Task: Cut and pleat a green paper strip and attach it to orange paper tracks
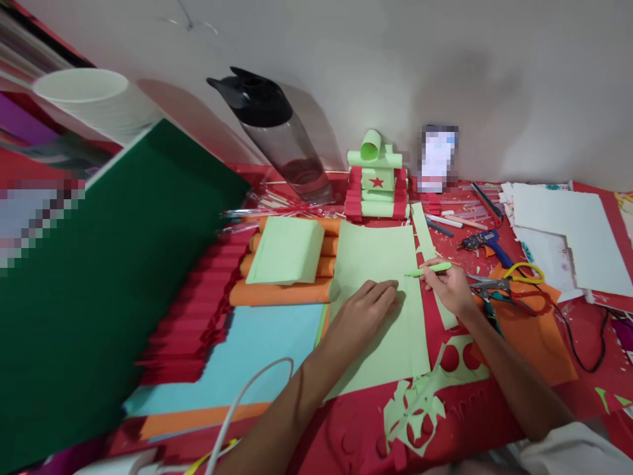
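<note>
A light green sheet of paper [380,247] lies in the middle of the red table. My left hand [370,307] rests on it, fingers stretched out and lying flat. Over the sheet's right edge, my right hand [448,287] is closed round a green pen [430,269], whose tip touches or nearly touches the paper. A narrow green paper strip [445,307] runs beneath my right hand. Cut-out green scraps [418,415] lie below the sheet. Behind it stands a green and red paper model [378,181] with a red star.
At right lie a glue gun [489,247], scissors [494,284], a cutter [487,204] and white sheets [578,231]. A water bottle [291,145] and a phone [436,158] stand against the wall. Orange paper rolls [281,292], a folded green sheet [287,247] and a large dark green board [109,284] occupy the left.
</note>
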Available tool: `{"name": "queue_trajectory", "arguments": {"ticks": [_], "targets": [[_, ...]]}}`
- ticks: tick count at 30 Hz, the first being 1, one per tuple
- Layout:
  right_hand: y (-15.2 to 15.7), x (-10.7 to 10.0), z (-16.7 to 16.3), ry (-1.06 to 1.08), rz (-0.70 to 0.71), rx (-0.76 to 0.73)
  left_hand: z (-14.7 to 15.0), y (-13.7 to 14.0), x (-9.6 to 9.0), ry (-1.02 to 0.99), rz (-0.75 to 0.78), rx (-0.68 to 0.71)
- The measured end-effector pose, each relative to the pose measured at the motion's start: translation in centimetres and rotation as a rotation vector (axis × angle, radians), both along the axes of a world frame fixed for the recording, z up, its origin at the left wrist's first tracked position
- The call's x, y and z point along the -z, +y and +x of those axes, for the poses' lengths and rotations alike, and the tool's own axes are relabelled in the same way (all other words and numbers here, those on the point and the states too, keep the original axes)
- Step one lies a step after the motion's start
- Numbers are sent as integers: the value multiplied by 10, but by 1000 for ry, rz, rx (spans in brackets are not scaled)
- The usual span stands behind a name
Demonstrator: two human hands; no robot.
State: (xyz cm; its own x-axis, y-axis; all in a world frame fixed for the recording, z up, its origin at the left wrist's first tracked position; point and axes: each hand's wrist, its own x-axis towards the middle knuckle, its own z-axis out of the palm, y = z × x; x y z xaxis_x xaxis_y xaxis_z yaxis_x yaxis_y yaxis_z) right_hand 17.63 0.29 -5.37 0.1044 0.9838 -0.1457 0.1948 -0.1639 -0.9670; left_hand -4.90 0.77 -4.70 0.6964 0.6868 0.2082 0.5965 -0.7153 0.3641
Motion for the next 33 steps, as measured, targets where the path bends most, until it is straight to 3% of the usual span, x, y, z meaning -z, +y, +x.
{"name": "queue_trajectory", "arguments": {"ticks": [7, 15, 33], "targets": [[1, -1, 0, 50, 33, 31, 1, 3, 9, -68, -45, -16], [2, -2, -1, 9, 33, -8, -4, -2, 6, 24, -3, 7], [2, -5, -2, 15, 13, -15, -4, 0, 4, 28, 47, -4]]}}
